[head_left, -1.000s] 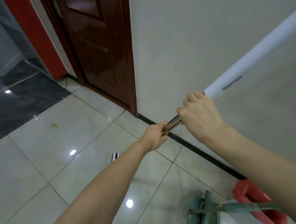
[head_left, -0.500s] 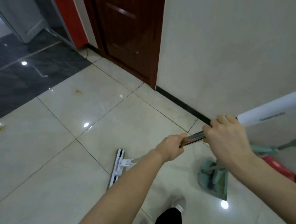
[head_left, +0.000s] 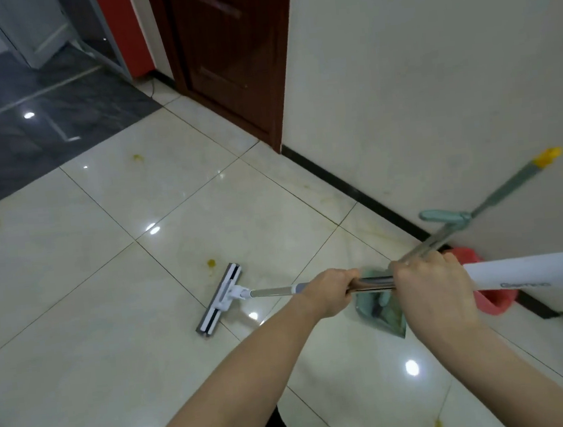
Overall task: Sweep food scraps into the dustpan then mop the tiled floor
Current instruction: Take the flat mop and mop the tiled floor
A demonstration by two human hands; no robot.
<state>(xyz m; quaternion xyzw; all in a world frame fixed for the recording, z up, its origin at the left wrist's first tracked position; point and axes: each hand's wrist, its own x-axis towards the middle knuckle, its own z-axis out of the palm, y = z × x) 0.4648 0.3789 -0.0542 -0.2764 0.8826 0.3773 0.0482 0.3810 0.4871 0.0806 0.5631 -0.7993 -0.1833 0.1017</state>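
Even, fairly bright indoor light is falling from overhead, and small round lamp reflections are glaring off the glossy tiled floor (head_left: 72,268) in many spots. Shadows are staying faint and soft. The wide lens is bending the wall (head_left: 432,78) and door (head_left: 224,57) outward, and the broom handle (head_left: 499,199) at right is smearing with motion blur.

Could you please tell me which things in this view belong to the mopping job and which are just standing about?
In use: mop, left hand, right hand, yellow stains, tiled floor.
Standing about: dustpan, red bin, brown door.
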